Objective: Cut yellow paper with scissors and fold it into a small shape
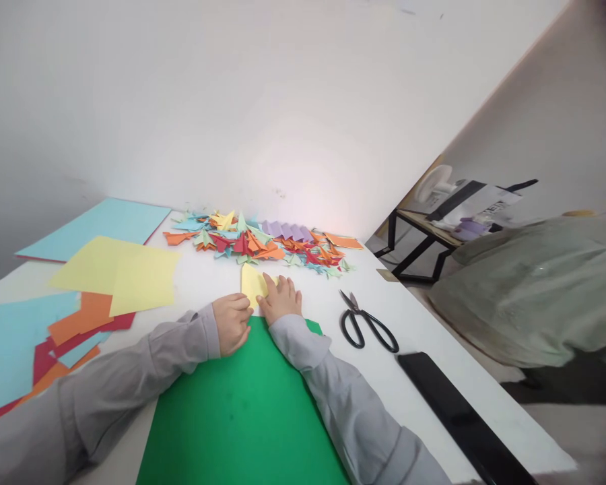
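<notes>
A small piece of yellow paper [252, 283] lies just beyond the top edge of a large green sheet [242, 404]. My left hand [232, 325] pinches its near left corner, fingers curled together. Over the paper's right part rests my right hand [281, 298], its fingers spread and pressing down. The right palm covers some of the paper, so its full shape is hidden. Past it, along the wall, lies a heap of folded paper pieces [242, 242] in red, orange, green, blue and yellow.
Black-handled scissors [356, 320] and a long black flat object [459, 411] lie on the right. Yellow sheets [141, 273], blue sheets [20, 343] and orange pieces [93, 313] spread over the left. Beyond the table's right edge, a person in a pale green garment [530, 283] is partly visible.
</notes>
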A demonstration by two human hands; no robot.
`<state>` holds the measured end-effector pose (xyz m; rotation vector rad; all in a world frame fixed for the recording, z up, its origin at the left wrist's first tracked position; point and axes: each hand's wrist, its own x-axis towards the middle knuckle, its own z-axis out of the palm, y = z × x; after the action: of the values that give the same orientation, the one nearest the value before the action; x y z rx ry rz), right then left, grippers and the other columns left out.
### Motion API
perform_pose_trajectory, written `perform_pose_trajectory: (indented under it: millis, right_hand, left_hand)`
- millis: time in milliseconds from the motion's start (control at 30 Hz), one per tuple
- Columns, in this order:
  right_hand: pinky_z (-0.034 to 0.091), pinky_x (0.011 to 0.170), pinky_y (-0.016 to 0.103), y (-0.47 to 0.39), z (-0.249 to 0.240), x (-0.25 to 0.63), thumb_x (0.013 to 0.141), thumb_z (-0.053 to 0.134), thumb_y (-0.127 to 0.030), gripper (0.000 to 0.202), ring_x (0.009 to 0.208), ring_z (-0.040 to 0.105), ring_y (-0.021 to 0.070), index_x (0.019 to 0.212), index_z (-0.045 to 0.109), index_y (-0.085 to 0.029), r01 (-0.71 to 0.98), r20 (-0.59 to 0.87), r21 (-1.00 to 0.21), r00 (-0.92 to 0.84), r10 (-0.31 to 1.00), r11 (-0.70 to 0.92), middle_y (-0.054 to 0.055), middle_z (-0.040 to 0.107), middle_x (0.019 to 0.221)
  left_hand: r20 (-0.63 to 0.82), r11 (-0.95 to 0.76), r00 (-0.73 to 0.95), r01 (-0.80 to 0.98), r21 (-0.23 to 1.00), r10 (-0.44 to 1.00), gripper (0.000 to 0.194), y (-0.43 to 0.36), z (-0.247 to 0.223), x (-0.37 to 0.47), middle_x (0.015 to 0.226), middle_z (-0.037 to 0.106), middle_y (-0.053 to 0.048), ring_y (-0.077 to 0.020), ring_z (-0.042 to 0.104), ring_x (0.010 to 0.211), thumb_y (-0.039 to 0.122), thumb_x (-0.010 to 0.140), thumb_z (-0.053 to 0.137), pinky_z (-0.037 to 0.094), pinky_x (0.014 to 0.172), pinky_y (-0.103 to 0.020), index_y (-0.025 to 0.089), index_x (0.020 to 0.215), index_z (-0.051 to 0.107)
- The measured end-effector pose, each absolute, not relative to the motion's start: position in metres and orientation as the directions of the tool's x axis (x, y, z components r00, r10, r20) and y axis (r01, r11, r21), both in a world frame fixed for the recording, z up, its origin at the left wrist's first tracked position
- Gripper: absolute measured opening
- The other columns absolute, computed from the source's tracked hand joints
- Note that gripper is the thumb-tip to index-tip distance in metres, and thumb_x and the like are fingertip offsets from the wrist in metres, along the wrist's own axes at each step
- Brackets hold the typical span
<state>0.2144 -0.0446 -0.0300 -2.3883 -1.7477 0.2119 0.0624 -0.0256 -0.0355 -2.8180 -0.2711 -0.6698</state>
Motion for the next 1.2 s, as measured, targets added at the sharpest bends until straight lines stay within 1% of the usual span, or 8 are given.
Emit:
perform_pose_trajectory:
  millis: [333,633,800,900,1000,1067,1133,1200]
  right_hand:
    - [0.016,0.099,0.049,-0.047,-0.029,0.214,0.082,0.040,-0.039,0.055,0.130,0.014,0.0283,0.134,0.023,-0.032,0.935,0.019,-0.225,0.285,0.958,-0.273,0.011,0.023,0.141]
    - [0.017,0.100,0.048,-0.046,-0.028,0.214,0.081,0.042,-0.038,0.054,0.129,0.018,0.0274,0.133,0.027,-0.031,0.932,-0.003,-0.211,0.301,0.954,-0.295,0.010,0.027,0.139]
    - [0.019,0.100,0.047,-0.046,-0.032,0.216,0.081,0.043,-0.038,0.053,0.128,0.022,0.0272,0.132,0.031,-0.029,0.936,0.036,-0.194,0.307,0.951,-0.295,0.009,0.032,0.137]
    - [0.020,0.099,0.046,-0.047,-0.036,0.220,0.080,0.043,-0.039,0.053,0.125,0.026,0.0284,0.130,0.034,-0.025,0.945,0.088,-0.203,0.279,0.956,-0.257,0.010,0.035,0.135]
    - [0.022,0.099,0.046,-0.049,-0.041,0.223,0.079,0.043,-0.040,0.053,0.123,0.028,0.0295,0.129,0.037,-0.021,0.951,0.145,-0.207,0.263,0.954,-0.231,0.010,0.038,0.132]
    - [0.023,0.098,0.045,-0.049,-0.045,0.225,0.079,0.043,-0.040,0.053,0.122,0.030,0.0298,0.127,0.038,-0.019,0.955,0.186,-0.204,0.255,0.949,-0.217,0.011,0.040,0.130]
    - [0.024,0.096,0.045,-0.049,-0.049,0.227,0.079,0.043,-0.041,0.052,0.119,0.031,0.0297,0.126,0.040,-0.017,0.962,0.239,-0.198,0.235,0.942,-0.189,0.012,0.042,0.127]
    - [0.027,0.094,0.044,-0.049,-0.053,0.228,0.078,0.044,-0.042,0.052,0.115,0.035,0.0292,0.123,0.043,-0.015,0.968,0.295,-0.198,0.212,0.932,-0.157,0.014,0.045,0.122]
  left_hand:
    - [0.552,-0.968,0.829,0.203,-0.149,0.089,0.031,-0.031,-0.033,0.053,0.055,0.054,-0.006,-0.0167,0.041,0.061,0.017,0.077,0.042,0.037,0.061,-0.033,0.014,0.049,0.053]
    - [0.589,-0.963,0.801,0.228,-0.143,0.102,0.033,-0.032,-0.030,0.057,0.050,0.051,-0.005,-0.0155,0.040,0.057,0.018,0.077,0.043,0.035,0.058,-0.032,0.015,0.045,0.049]
    - [0.660,-0.968,0.746,0.222,-0.117,0.091,0.030,-0.029,-0.027,0.053,0.045,0.047,-0.003,-0.0137,0.037,0.052,0.018,0.075,0.046,0.035,0.056,-0.031,0.016,0.045,0.049]
    - [0.680,-0.961,0.719,0.265,-0.081,0.141,0.029,-0.026,-0.025,0.052,0.043,0.044,-0.001,-0.0129,0.034,0.048,0.018,0.073,0.048,0.032,0.051,-0.030,0.016,0.044,0.047]
    - [0.655,-0.933,0.711,0.358,-0.024,0.256,0.023,-0.023,-0.026,0.057,0.048,0.048,-0.002,-0.0145,0.040,0.051,0.023,0.072,0.050,0.034,0.052,-0.031,0.016,0.050,0.050]
    - [0.622,-0.919,0.715,0.393,0.020,0.319,0.016,-0.023,-0.029,0.062,0.063,0.057,-0.006,-0.0186,0.048,0.063,0.028,0.068,0.053,0.038,0.060,-0.034,0.014,0.062,0.057]
    - [0.598,-0.905,0.712,0.422,0.052,0.367,0.021,-0.022,-0.031,0.066,0.083,0.061,-0.009,-0.0233,0.051,0.077,0.031,0.066,0.055,0.040,0.068,-0.038,0.013,0.076,0.061]
    - [0.581,-0.883,0.702,0.465,0.065,0.412,0.026,-0.021,-0.033,0.066,0.092,0.061,-0.011,-0.0255,0.051,0.084,0.032,0.067,0.055,0.041,0.073,-0.040,0.013,0.083,0.061]
